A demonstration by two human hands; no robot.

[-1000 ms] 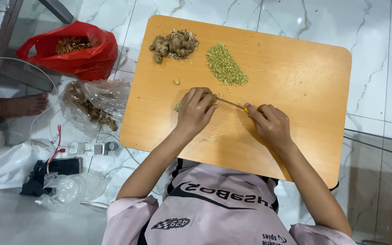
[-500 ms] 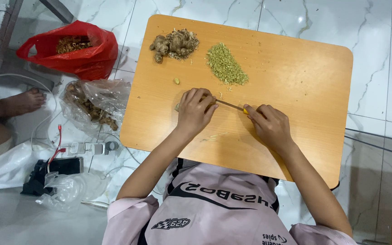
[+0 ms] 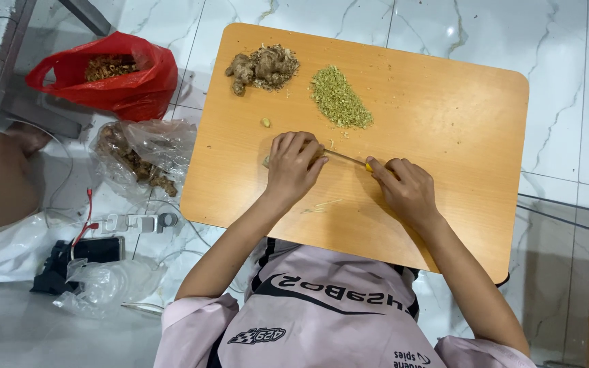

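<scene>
We look down on a small wooden desk (image 3: 444, 157) with rounded corners, standing on a pale marbled floor (image 3: 567, 82). Our left hand (image 3: 294, 167) lies palm down near the middle of the desk, its grip curled closed over a small piece of root that shows only as a pale bit at the thumb side, so we cannot tell its shape. Our right hand (image 3: 407, 191) sits just beside it, its grip closed around the yellow handle of a knife (image 3: 349, 159); the thin blade runs from that hand leftward and meets the fingertips of the left hand, its tip hidden under them. So the knife spans the gap between both hands, touching each. Farther up the desk, well apart from the hands, lies a heap of finely chopped greenish bits (image 3: 339, 99), and left of that a cluster of knobbly brown roots (image 3: 262, 68). One small loose piece (image 3: 265, 123) rests between the roots and the left hand. A few pale slivers (image 3: 322, 206) lie on the desk near the left wrist. On the floor beside the desk we see a red plastic bag (image 3: 114, 78) holding brown material, a clear plastic bag (image 3: 141, 153) with more brown pieces, and a white power strip (image 3: 134, 222) with cables.
</scene>
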